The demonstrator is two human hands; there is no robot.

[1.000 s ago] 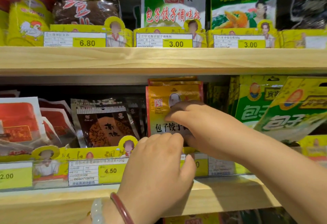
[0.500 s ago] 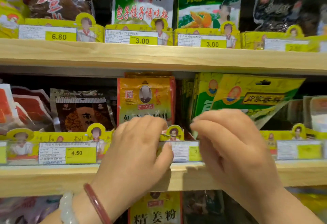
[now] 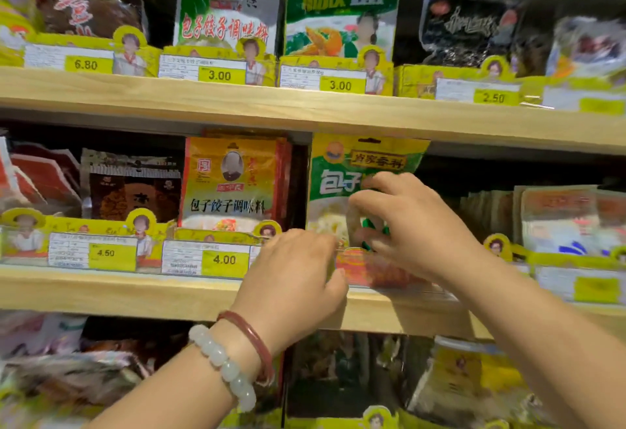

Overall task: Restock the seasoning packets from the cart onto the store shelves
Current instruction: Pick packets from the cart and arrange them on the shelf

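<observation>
Your hands square up a green seasoning packet (image 3: 352,174) on the middle shelf (image 3: 135,296).

Detail: your right hand (image 3: 416,225) has fingers curled onto the packet's front, thumb below, seemingly pinching it upright behind the price-tag rail (image 3: 152,252), next to the yellow packets (image 3: 230,184). Left hand (image 3: 294,279) curls at the shelf edge by the packet's base; can't tell if it grips anything. Pkt looks light, thin, floppy w/ slick film; likely best held by the stiffer side seams or top hang-tab, not the soft middle.
</observation>
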